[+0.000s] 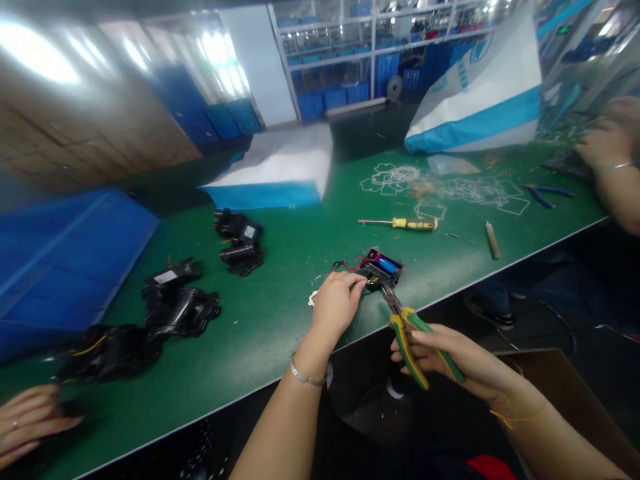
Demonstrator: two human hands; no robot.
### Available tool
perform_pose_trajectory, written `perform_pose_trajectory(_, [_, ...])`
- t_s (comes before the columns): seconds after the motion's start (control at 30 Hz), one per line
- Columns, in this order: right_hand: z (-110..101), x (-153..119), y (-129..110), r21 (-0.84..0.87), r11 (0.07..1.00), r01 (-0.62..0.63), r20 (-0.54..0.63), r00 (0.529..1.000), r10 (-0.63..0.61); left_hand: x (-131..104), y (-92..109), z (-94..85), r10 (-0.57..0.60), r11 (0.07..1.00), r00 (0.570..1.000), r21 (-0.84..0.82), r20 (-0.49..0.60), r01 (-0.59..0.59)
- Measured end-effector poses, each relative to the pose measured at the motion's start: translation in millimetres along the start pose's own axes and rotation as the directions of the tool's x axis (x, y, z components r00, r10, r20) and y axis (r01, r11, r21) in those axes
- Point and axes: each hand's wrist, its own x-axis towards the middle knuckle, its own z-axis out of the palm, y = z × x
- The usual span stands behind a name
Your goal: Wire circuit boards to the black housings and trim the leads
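Observation:
A small black device (387,267) with a blue cylindrical cell and red and black wires lies near the front edge of the green table. My left hand (336,300) is at its left side, fingers pressed together on the device's wires. My right hand (440,353) is wrapped round the green and yellow handles of pliers (407,333). The plier jaws touch or nearly touch the device's lower edge; whether a wire is between them cannot be made out. A small white piece (313,298) shows just left of my left hand.
On the green table (280,267) lie a screwdriver (415,224), white wire loops (395,179), a tube (493,240), blue-handled pliers (547,193) and black devices (180,310). Behind stand white-blue bags (280,167) and a blue bin (70,260). Other people's hands show at far left and right.

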Motion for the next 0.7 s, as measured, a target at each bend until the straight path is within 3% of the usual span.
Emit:
perform_pose_trajectory(0.27, [8, 14, -4, -0.125, 0.992, 0.004, -0.041, 0.999, -0.009, -4, -2, -3.2, -0.173, 0.981, 0.981, -0.071, 0.084, 0.179])
perform_pose_trajectory(0.7, [15, 27, -11, -0.269, 0.963, -0.003, -0.079, 0.997, -0.019, -4, 0, -5.4, -0.128, 0.988, 0.985, -0.067, 0.116, 0.136])
